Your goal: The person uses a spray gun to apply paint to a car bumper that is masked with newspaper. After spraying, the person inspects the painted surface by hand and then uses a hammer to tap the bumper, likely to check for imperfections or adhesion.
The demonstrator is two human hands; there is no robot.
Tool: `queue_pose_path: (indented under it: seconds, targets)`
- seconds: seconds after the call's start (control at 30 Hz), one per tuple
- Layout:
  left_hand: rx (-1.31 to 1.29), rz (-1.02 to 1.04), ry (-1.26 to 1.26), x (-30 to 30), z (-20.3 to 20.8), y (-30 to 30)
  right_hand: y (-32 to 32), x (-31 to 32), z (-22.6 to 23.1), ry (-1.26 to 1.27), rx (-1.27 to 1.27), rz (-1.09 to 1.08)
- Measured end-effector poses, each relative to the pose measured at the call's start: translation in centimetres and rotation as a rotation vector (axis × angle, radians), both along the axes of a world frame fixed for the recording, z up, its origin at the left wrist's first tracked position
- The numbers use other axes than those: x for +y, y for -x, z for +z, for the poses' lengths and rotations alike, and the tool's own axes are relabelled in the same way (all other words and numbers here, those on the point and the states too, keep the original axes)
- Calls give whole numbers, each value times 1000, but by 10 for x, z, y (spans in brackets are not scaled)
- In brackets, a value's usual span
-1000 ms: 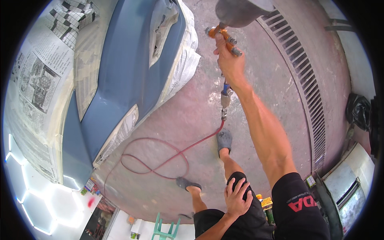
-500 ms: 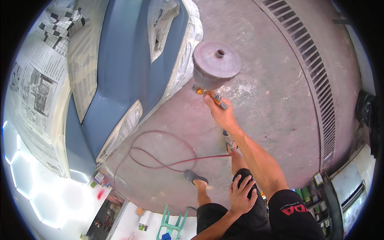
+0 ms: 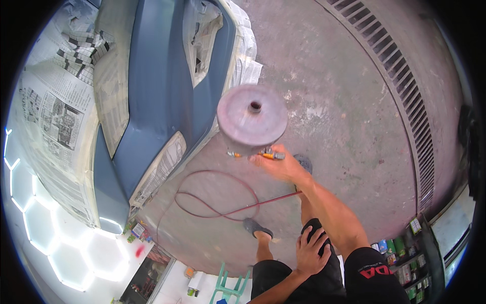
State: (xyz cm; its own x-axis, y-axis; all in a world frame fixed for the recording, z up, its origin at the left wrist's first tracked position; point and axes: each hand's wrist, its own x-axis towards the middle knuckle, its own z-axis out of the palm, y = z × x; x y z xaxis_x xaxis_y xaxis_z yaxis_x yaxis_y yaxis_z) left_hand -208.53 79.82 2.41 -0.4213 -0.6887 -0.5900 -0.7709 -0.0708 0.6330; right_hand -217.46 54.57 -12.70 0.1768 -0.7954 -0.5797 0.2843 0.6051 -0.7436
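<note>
My right hand [image 3: 282, 165] is wrapped round a paint spray gun [image 3: 272, 155] with orange fittings, held out over the floor. A round, paint-dusted cup [image 3: 242, 121] sits on top of the gun, tilted toward me, and covers much of its front. Just left of it stands a blue-grey car bumper [image 3: 157, 76], surrounded by taped newspaper masking [image 3: 63, 114]. A gap separates gun and bumper. My left hand [image 3: 310, 251] rests on my bent knee with its fingers spread, holding nothing.
A dark red air hose [image 3: 217, 215] loops over the grey floor [image 3: 344, 152] near my feet. A slatted floor grate [image 3: 400, 71] curves along the right. Behind me are a green plastic stool [image 3: 230, 289] and shelves of cans [image 3: 405, 273]; bright hexagonal lights [image 3: 71, 266] glow at lower left.
My right hand has brought the spray gun down and left, nearer to me, and its cup shows more from above. My left hand stays on my knee.
</note>
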Motion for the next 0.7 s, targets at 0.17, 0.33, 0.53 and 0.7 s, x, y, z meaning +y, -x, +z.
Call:
queue_pose_path:
  seconds: [0.17, 0.33, 0.53, 0.7]
  targets:
    - [10, -2, 5, 9, 1, -2, 36, -50, 18, 127, 180, -246]
    - [14, -5, 11, 15, 2, -7, 47, -68, 26, 318, 221, -489]
    - [-11, -37, -20, 20, 5, -10, 1, 10, 15, 338, 176, -455]
    - [-40, -53, -31, 27, 7, -10, 14, 25, 66, 318, 146, -158]
